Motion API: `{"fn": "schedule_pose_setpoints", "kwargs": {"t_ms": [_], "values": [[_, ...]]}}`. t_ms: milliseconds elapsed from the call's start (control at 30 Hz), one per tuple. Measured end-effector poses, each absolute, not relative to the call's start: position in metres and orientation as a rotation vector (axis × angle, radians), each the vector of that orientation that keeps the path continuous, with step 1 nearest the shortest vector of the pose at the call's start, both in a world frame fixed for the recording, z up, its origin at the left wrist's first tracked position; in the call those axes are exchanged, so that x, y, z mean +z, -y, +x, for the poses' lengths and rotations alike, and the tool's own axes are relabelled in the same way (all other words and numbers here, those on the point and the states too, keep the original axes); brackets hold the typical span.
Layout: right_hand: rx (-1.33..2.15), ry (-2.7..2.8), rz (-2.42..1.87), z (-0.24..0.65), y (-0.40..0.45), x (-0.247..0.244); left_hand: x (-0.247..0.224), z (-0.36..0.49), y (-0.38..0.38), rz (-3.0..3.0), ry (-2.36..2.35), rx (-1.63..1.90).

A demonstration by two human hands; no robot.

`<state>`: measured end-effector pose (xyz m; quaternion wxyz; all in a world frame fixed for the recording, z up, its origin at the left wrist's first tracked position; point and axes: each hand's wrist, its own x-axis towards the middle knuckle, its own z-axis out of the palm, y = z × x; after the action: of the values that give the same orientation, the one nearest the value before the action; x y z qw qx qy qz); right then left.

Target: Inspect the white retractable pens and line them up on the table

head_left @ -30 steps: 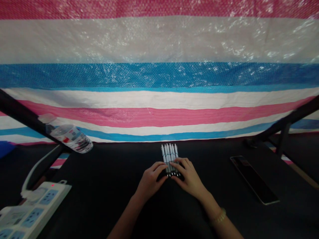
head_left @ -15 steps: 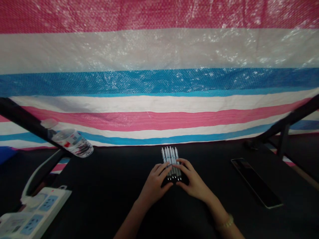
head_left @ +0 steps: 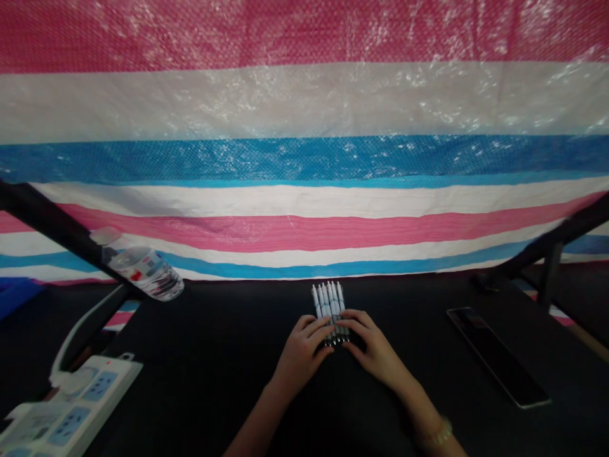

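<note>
Several white pens (head_left: 328, 299) with grey lower parts lie side by side on the black table (head_left: 200, 368), their dark tips toward me. My left hand (head_left: 304, 349) is curved against the left side of the row, its fingers over the lower halves. From the right, my right hand (head_left: 371, 346) presses on the other side, fingers across the grey parts and thumb near the tips. The row is held between both hands, and the fingers hide part of the pens.
A phone (head_left: 497, 355) lies at the right. At the left are a tilted clear bottle (head_left: 152, 276) and a white power strip (head_left: 90, 400) with a cable. Dark bars rise at both sides before a striped sheet (head_left: 304, 235).
The pens now lie closer together in a tighter row, with the fingers of both hands lower on them. The whole view has shifted slightly.
</note>
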<state>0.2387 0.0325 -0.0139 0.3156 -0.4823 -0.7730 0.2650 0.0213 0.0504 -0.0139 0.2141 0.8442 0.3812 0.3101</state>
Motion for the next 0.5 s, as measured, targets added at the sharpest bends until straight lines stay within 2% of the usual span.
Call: {"fn": "schedule_pose_setpoints", "kwargs": {"t_ms": [333,500], "values": [[0.464,1.918,-1.366,0.236,-0.028,-0.007,-0.016,0.01,-0.057,2.369,-1.106,0.843],[0.452,1.82,-1.348,0.235,-0.027,-0.004,-0.015,0.005,-0.059,2.447,-1.075,0.771]]}}
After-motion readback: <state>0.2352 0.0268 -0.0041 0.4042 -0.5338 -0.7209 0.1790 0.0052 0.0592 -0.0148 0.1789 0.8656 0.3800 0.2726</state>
